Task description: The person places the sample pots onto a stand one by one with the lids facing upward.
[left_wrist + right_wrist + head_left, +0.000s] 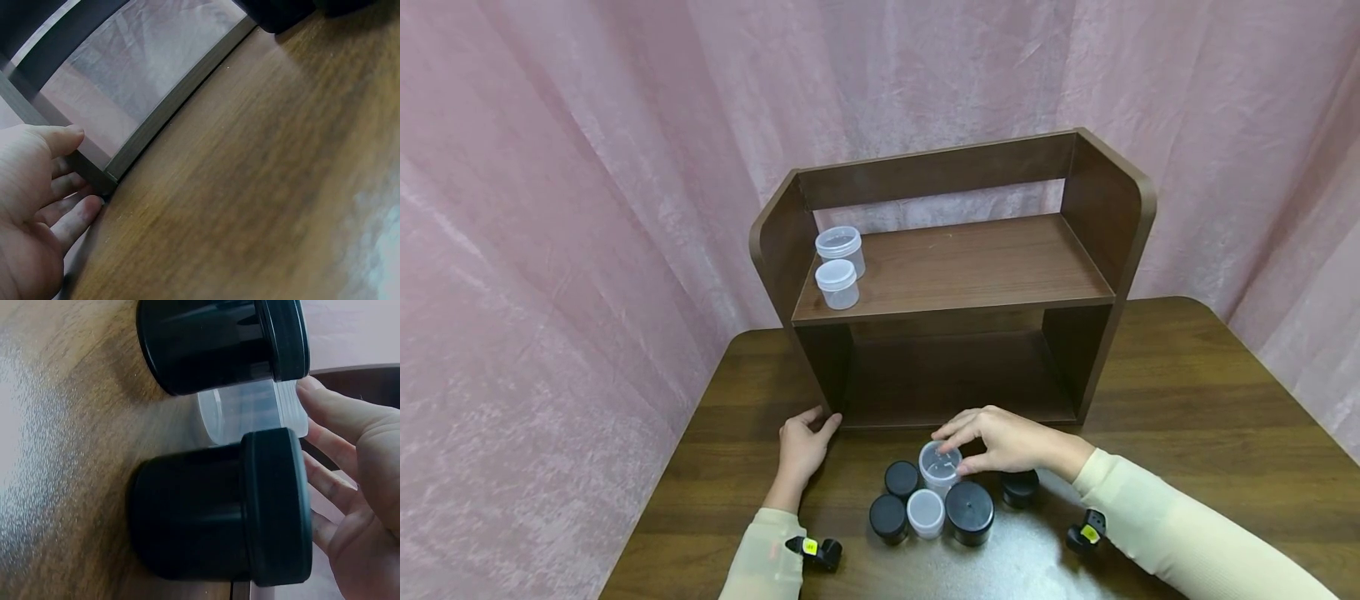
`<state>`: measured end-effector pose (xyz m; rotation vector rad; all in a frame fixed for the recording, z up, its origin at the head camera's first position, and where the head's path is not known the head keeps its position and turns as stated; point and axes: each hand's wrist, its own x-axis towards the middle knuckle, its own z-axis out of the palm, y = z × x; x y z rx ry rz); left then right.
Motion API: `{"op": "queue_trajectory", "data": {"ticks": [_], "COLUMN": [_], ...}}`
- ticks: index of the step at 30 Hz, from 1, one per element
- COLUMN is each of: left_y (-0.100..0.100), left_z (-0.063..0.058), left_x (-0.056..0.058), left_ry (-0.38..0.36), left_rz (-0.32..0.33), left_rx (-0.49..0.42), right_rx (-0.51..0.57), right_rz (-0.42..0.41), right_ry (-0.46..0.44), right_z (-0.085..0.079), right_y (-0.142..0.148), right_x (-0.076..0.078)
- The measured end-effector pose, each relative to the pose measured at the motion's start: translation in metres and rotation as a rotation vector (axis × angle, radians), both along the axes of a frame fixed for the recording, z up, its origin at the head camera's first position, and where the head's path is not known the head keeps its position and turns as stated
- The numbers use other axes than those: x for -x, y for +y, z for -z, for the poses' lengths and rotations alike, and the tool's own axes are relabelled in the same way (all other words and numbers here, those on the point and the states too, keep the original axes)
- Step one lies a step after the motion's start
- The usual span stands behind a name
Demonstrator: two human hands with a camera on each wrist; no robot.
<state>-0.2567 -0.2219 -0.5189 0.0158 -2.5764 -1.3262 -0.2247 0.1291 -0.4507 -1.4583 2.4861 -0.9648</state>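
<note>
My left hand [803, 446] grips the lower front left corner of a brown wooden shelf [955, 267], thumb and fingers about the side panel's edge. My right hand [1003, 439] holds a clear plastic jar [938, 467] by its lidded top, thumb on one side and fingers on the other. Around that jar stand a small black jar [902, 477], a second black jar [889, 518], a white-lidded jar [926, 512] and a large black jar [970, 510]. Another black jar [1019, 488] is partly hidden under the right hand. In the right wrist view, black jars [219, 506] partly cover the clear one.
Two clear jars with pale lids, a rear one [840, 247] and a front one [837, 285], stand on the upper board's left end. The shelf sits towards the back of the brown table [700, 500]. Pink curtains [625, 167] hang behind.
</note>
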Motion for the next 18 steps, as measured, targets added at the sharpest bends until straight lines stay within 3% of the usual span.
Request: {"op": "queue_trajectory", "data": {"ticks": [12,18], "left_y": [0.0003,-0.0001], "left_z": [0.0035,0.0018], "left_x": [0.0017,0.0014], "left_ry": [0.076,0.028], "left_rz": [-0.01,-0.008], "left_rx": [0.016,-0.008], "right_rx": [-0.029,-0.018], "right_rz": [0.077,0.092], "right_ry": [-0.007,0.047], "right_z": [0.0008,0.0027], "right_y": [0.0055,0.0034], "right_x": [0.003,0.0023]}}
